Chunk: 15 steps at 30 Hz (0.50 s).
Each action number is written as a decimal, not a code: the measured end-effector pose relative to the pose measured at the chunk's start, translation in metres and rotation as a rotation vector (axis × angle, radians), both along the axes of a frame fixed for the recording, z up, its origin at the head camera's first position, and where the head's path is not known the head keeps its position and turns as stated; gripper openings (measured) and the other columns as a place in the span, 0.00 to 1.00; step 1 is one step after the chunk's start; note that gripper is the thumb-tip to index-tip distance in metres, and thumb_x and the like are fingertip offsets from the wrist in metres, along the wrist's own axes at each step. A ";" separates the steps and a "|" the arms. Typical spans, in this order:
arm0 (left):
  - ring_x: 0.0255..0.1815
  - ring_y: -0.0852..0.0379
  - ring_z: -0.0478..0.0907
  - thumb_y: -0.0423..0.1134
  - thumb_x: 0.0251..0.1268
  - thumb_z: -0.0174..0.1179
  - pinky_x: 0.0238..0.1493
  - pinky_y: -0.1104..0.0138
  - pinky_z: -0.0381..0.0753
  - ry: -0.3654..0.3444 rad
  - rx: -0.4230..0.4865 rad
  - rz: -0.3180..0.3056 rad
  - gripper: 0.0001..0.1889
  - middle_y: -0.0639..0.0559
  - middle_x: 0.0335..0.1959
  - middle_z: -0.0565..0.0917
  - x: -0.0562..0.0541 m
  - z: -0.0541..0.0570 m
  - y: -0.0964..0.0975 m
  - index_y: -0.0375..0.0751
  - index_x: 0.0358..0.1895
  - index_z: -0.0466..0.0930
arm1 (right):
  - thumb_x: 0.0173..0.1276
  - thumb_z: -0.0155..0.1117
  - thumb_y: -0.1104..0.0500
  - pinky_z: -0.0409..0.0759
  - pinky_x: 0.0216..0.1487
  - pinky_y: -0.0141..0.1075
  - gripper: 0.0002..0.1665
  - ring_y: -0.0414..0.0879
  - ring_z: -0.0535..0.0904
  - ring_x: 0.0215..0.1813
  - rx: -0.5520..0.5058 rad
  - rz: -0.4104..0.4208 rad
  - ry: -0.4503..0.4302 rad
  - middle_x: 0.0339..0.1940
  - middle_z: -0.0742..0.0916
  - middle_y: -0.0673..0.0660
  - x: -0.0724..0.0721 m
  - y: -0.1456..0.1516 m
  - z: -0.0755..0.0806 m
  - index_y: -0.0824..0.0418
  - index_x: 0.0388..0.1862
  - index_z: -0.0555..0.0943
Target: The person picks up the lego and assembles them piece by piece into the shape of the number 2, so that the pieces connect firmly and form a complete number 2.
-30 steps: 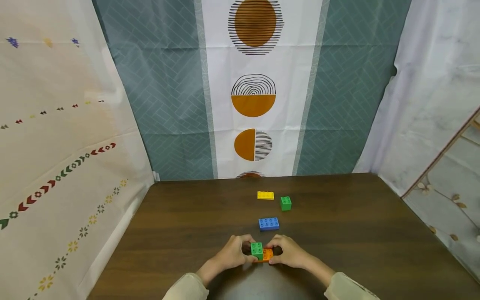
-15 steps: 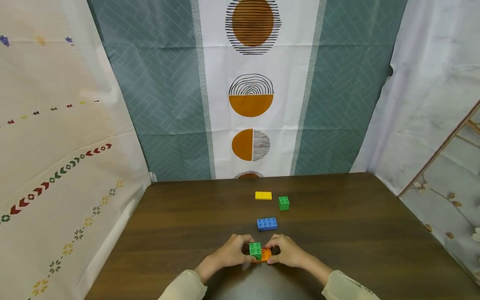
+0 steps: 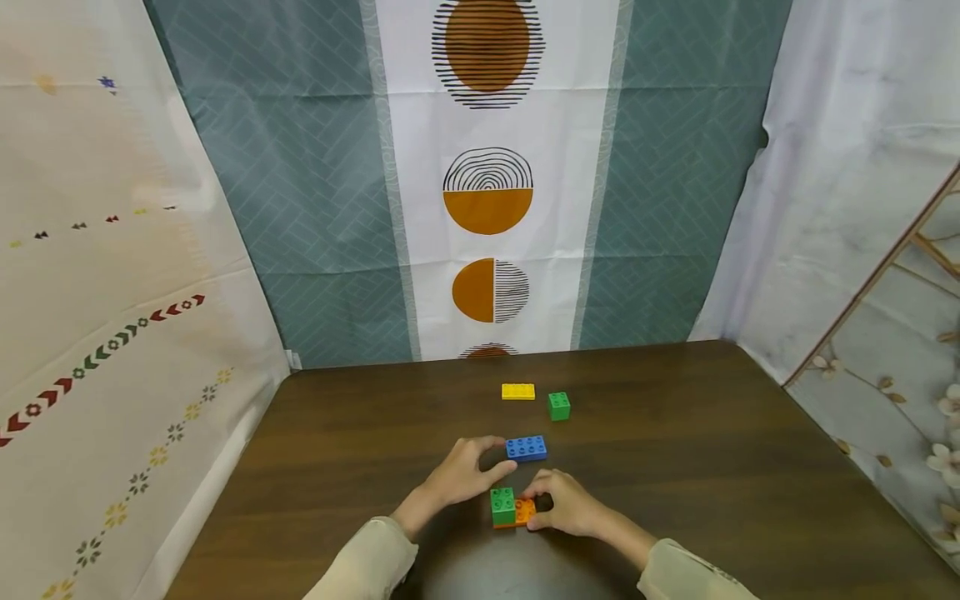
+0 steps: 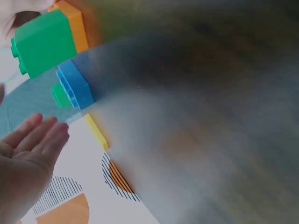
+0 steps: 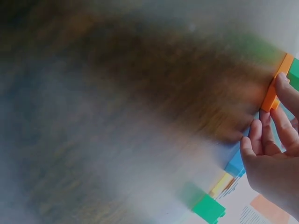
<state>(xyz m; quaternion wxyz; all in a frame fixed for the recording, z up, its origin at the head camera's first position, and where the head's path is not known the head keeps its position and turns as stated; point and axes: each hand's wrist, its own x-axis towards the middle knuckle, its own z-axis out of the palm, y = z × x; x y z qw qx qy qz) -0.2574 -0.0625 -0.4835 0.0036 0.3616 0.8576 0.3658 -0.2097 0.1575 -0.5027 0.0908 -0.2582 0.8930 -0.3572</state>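
Note:
In the head view, my right hand (image 3: 568,505) pinches the right end of a flat orange toy building brick (image 3: 524,511) near the front of the table. A green square brick (image 3: 502,506) sits on that brick's left half. Just beyond is a blue brick (image 3: 527,449) with studs on top. My left hand (image 3: 461,473) is at the blue brick's left end, thumb and fingers spread, holding nothing; whether a fingertip touches it I cannot tell. The left wrist view also shows the left fingers (image 4: 44,133) extended.
Farther back on the dark wooden table (image 3: 360,417) lie a thin yellow brick (image 3: 518,392) and a second green brick (image 3: 558,406). Patterned cloths hang at the back and both sides, a teal and white one (image 3: 300,208) behind the table.
My left hand has let go of the green and orange stack and moved forward to the blue brick. My right hand keeps its pinch on the orange brick. The head view has shifted slightly.

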 end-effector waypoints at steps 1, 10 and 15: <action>0.58 0.38 0.79 0.50 0.69 0.58 0.56 0.46 0.79 0.008 -0.010 0.003 0.29 0.32 0.57 0.81 -0.002 0.000 0.002 0.24 0.58 0.75 | 0.56 0.76 0.55 0.76 0.44 0.32 0.18 0.41 0.77 0.42 0.003 -0.002 0.001 0.39 0.85 0.50 0.000 0.000 0.000 0.62 0.44 0.87; 0.64 0.41 0.76 0.44 0.63 0.65 0.63 0.49 0.75 -0.087 -0.174 0.075 0.32 0.34 0.64 0.76 -0.019 -0.003 0.020 0.26 0.64 0.71 | 0.56 0.76 0.54 0.75 0.45 0.32 0.18 0.39 0.76 0.43 0.003 0.000 0.013 0.40 0.84 0.49 -0.001 -0.001 -0.004 0.60 0.45 0.87; 0.58 0.46 0.80 0.44 0.62 0.67 0.60 0.53 0.78 -0.115 -0.224 0.083 0.29 0.38 0.60 0.80 -0.024 -0.009 0.028 0.30 0.62 0.74 | 0.56 0.76 0.54 0.75 0.45 0.31 0.18 0.37 0.76 0.42 -0.008 -0.001 -0.007 0.39 0.84 0.48 -0.001 0.000 -0.006 0.58 0.45 0.87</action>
